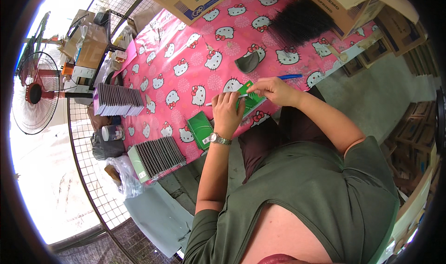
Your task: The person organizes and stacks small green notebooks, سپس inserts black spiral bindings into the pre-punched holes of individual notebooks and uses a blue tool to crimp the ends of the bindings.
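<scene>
Green notebook (251, 104) could slip if my left hand (226, 113), fingers side by side, presses unevenly; my right hand (277, 91) bunches its fingertips, around what I cannot tell

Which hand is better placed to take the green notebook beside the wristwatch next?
Probably the left hand: it is close beside that notebook; the right hand is farther, at the other green notebook.

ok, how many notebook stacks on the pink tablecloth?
2: purple-covered stack at the left edge of the tablecloth, green-covered stack nearer the left hand. Others may be hidden.
</scene>
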Demonstrator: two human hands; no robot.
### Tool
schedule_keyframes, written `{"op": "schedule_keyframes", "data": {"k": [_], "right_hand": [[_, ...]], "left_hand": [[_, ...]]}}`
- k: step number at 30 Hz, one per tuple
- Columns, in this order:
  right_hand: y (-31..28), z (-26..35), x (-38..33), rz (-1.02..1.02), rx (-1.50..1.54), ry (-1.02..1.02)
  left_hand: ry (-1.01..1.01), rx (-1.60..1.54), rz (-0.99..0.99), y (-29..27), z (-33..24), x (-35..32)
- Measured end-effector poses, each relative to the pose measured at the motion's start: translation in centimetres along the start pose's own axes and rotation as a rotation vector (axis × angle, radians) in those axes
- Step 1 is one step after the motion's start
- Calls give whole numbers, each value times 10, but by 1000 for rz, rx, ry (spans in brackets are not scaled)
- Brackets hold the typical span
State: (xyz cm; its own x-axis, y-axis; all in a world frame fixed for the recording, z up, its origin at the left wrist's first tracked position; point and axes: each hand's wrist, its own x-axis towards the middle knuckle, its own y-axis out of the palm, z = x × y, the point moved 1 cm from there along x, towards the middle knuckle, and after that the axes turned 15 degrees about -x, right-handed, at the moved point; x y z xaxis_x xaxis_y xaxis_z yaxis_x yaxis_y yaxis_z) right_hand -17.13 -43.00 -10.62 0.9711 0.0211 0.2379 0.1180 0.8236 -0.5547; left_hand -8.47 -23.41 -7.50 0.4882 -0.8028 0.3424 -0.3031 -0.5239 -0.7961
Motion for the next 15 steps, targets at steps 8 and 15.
{"op": "schedule_keyframes", "data": {"k": [8,15], "right_hand": [[-4,24,-2,-28,-199,73],[-13,38,40,315,12,344]], "left_hand": [[37,27,9,13,-7,0],[35,-40,8,3,-2,-11]]}}
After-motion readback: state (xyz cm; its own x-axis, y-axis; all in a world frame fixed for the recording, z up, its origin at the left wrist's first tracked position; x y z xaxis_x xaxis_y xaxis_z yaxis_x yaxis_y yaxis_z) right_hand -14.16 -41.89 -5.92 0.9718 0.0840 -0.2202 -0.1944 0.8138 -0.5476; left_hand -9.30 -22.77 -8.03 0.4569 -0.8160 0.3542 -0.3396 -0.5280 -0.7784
